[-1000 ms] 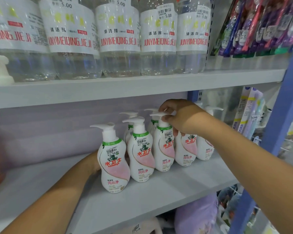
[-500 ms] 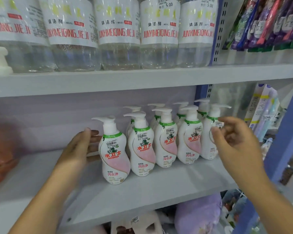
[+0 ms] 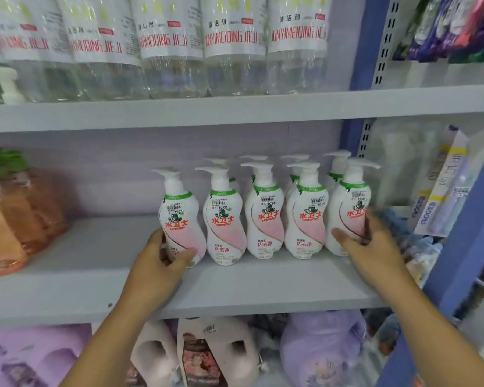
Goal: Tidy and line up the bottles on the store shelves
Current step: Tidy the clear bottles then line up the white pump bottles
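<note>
Several white and pink pump bottles with green collars stand in two rows on the middle shelf (image 3: 235,286). My left hand (image 3: 162,263) grips the base of the leftmost front bottle (image 3: 179,216), thumb across its front. My right hand (image 3: 372,247) grips the rightmost front bottle (image 3: 349,208), thumb on its front and fingers round its right side. Between them stand three front bottles (image 3: 266,219) upright, nozzles pointing left. The back row is mostly hidden behind them.
Large clear bottles (image 3: 235,46) with red lettering fill the upper shelf. Orange bottles (image 3: 14,216) with green caps stand at the left of the middle shelf. A blue upright (image 3: 467,219) and hanging packets (image 3: 442,185) lie to the right. Purple and white refill jugs (image 3: 319,350) sit below.
My left hand moved from behind the leftmost bottle to grip its base. My right hand dropped from the pump tops and took hold of the rightmost bottle. The view shifted downward.
</note>
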A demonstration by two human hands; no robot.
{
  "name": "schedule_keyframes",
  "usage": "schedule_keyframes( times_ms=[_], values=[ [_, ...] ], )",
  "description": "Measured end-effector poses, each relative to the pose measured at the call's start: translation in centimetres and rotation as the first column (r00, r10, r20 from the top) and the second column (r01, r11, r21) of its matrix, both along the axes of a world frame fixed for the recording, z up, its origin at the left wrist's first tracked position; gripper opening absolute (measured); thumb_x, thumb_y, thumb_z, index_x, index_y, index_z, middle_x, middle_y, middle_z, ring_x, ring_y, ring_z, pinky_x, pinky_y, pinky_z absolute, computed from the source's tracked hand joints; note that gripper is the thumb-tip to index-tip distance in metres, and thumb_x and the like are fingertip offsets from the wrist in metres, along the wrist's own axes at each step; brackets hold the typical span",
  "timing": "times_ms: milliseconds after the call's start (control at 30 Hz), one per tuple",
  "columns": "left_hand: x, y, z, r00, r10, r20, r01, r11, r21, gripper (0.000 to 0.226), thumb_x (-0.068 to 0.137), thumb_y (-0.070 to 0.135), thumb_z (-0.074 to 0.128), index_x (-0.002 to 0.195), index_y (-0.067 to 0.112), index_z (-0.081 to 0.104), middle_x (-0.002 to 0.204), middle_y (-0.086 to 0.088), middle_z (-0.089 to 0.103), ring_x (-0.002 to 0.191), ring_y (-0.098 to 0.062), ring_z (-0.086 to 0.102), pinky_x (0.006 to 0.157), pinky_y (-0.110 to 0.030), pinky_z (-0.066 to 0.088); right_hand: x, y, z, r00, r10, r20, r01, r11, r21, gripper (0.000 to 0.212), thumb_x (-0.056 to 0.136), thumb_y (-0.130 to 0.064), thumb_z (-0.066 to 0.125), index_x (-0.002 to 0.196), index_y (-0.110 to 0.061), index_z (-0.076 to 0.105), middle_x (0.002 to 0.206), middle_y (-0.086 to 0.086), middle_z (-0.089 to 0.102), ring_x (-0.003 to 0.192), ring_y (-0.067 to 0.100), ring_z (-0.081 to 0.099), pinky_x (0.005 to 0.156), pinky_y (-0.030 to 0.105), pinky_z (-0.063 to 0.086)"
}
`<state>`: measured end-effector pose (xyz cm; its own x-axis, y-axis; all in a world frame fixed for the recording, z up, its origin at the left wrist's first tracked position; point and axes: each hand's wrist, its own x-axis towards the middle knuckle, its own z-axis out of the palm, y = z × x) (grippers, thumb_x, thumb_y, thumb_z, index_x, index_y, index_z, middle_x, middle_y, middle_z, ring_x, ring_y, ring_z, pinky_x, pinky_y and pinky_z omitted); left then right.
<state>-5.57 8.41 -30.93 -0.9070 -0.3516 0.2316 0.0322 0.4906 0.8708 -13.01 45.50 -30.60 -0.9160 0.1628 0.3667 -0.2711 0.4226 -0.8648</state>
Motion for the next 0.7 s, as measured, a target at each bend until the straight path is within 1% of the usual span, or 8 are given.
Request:
schedule_keyframes(
  times_ms=[100, 267, 333, 367, 433, 500, 567, 700],
  values=[
    [0.3, 2.0, 0.4, 0.999, 0.052, -0.011, -0.052, 0.997, 0.049, 0.071, 0.072, 0.039, 0.090, 0.128, 0.039, 0.046, 0.107, 0.021, 0.063, 0.094, 0.000, 0.063, 0.076, -0.024, 0.049, 0.1, 0.1, -0.2, 0.999, -0.004, 0.034, 0.004, 1.000, 0.012, 0.049, 0.089, -0.028, 0.077, 0.134, -0.020, 0.059, 0.119, -0.007, 0.065, 0.101, 0.008, 0.059, 0.075, 0.008, 0.038],
    [-0.2, 4.0, 0.3, 0.982, 0.182, -0.060, -0.182, 0.983, 0.000, 0.116, 0.045, 0.068, 0.091, 0.141, 0.039, 0.033, 0.133, 0.008, 0.053, 0.119, -0.019, 0.059, 0.096, -0.049, 0.054, 0.5, 0.3, 0.0, 0.997, 0.029, 0.076, -0.028, 0.999, -0.017, 0.049, 0.089, -0.027, 0.077, 0.133, -0.025, 0.056, 0.114, -0.015, 0.064, 0.093, -0.004, 0.058, 0.078, 0.013, 0.041],
    [-0.3, 4.9, 0.5, 0.966, 0.254, -0.039, -0.254, 0.967, -0.002, 0.134, 0.045, 0.067, 0.092, 0.153, 0.031, 0.021, 0.149, -0.003, 0.039, 0.125, -0.027, 0.057, 0.100, -0.051, 0.052, 0.8, 0.2, 0.2, 0.996, 0.032, 0.084, -0.031, 0.999, -0.008, 0.048, 0.088, -0.028, 0.078, 0.131, -0.030, 0.055, 0.107, -0.022, 0.062, 0.089, -0.013, 0.055, 0.074, 0.009, 0.040],
    [-0.2, 5.4, 0.6, 0.951, 0.307, -0.044, -0.308, 0.951, -0.007, 0.139, 0.049, 0.064, 0.092, 0.157, 0.028, 0.013, 0.156, -0.007, 0.028, 0.130, -0.031, 0.053, 0.101, -0.051, 0.050, 0.9, 0.2, 0.2, 0.996, 0.029, 0.090, -0.028, 1.000, -0.007, 0.050, 0.087, -0.030, 0.079, 0.131, -0.031, 0.054, 0.107, -0.021, 0.061, 0.090, -0.008, 0.057, 0.076, 0.013, 0.041],
    [0.6, 6.2, 0.5, 0.881, 0.429, -0.196, -0.448, 0.892, -0.058, 0.130, 0.058, 0.059, 0.092, 0.156, 0.019, 0.016, 0.157, -0.010, 0.026, 0.136, -0.035, 0.045, 0.101, -0.054, 0.048, 1.1, 0.1, 0.3, 0.995, 0.020, 0.099, -0.020, 1.000, 0.001, 0.055, 0.086, -0.034, 0.080, 0.134, -0.029, 0.054, 0.113, -0.015, 0.062, 0.098, 0.006, 0.060, 0.085, 0.023, 0.043],
    [2.0, 7.7, 0.5, 0.813, 0.385, -0.437, -0.489, 0.859, -0.152, 0.092, 0.068, 0.053, 0.088, 0.139, 0.016, 0.042, 0.132, -0.004, 0.050, 0.120, -0.028, 0.052, 0.092, -0.051, 0.051, 1.3, -0.1, 0.5, 0.995, 0.016, 0.095, -0.015, 1.000, -0.007, 0.056, 0.085, -0.034, 0.080, 0.135, -0.027, 0.055, 0.116, -0.012, 0.063, 0.102, 0.010, 0.060, 0.088, 0.026, 0.042],
    [2.3, 9.0, 0.9, 0.882, 0.254, -0.398, -0.378, 0.884, -0.274, 0.061, 0.076, 0.052, 0.081, 0.124, 0.030, 0.052, 0.107, 0.013, 0.058, 0.096, -0.018, 0.059, 0.076, -0.041, 0.054, 1.5, -0.2, 0.7, 0.996, 0.009, 0.094, -0.009, 1.000, 0.005, 0.055, 0.086, -0.032, 0.080, 0.135, -0.025, 0.056, 0.114, -0.012, 0.062, 0.100, 0.009, 0.058, 0.086, 0.024, 0.040],
    [1.1, 9.8, 1.5, 0.941, 0.295, -0.166, -0.330, 0.909, -0.253, 0.078, 0.080, 0.052, 0.078, 0.141, 0.031, 0.033, 0.092, 0.011, 0.059, 0.084, -0.022, 0.064, 0.068, -0.036, 0.051, 1.7, -0.2, 0.9, 0.994, 0.001, 0.107, -0.005, 0.999, 0.039, 0.057, 0.086, -0.033, 0.079, 0.137, -0.024, 0.055, 0.117, -0.012, 0.061, 0.103, 0.009, 0.055, 0.088, 0.025, 0.039]
  ],
)
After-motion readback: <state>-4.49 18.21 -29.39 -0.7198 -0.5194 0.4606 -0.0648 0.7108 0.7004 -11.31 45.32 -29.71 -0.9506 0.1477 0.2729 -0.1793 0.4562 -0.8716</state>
